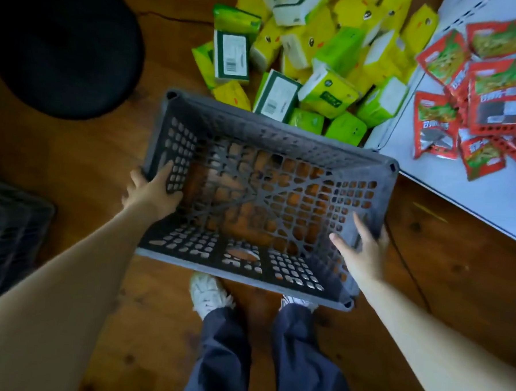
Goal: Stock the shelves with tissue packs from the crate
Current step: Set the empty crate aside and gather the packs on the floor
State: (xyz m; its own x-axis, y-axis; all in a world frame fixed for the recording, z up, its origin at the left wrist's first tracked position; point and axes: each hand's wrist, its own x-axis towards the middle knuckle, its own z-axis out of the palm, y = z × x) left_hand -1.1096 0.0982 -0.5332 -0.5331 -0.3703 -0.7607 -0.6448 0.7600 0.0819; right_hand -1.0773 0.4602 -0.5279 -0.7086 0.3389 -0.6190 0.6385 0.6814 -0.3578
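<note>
Wooden plank floor (74, 144), brown and knotty, runs under everything; grey plastic crate (284, 128), rectangular with lattice walls and base, is held between both hands; green and yellow tissue packs (326, 58), glossy blocks, lie heaped on the floor beyond its far rim, well apart from the hands; left hand (152, 189) curls over the left rim; right hand (364, 248) clasps the right wall, thumb inside

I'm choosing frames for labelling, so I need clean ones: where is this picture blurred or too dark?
Head view: the right hand on the crate is motion-blurred, hiding its grip; the left hand is sharper; the topmost tissue packs look soft; the left side sinks into shadow, the dark stack there barely readable.
</note>
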